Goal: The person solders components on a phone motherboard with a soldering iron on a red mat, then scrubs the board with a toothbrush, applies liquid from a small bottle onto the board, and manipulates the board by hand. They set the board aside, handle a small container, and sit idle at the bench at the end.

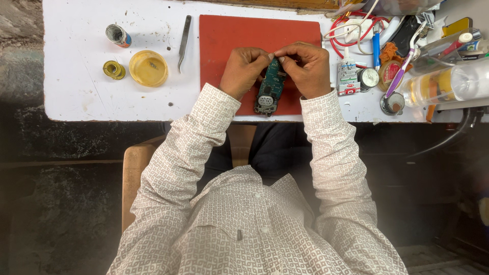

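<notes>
A green circuit board [270, 87] with a small round part at its near end lies lengthwise over the red mat [224, 35]. My left hand [244, 70] grips the board's left edge near its far end. My right hand [305, 67] pinches the board's top right corner, fingertips meeting those of the left hand. Both hands hover just above the mat on the white table [76, 97]. What the fingertips press on is hidden.
Metal tweezers [184, 40] lie left of the mat. A yellow round dish [148, 67], a small brass spool [113, 70] and a small can [118, 35] sit further left. At right are a glue tube [347, 76], a toothbrush [402, 66], red wires [351, 30] and a clear bottle [448, 84].
</notes>
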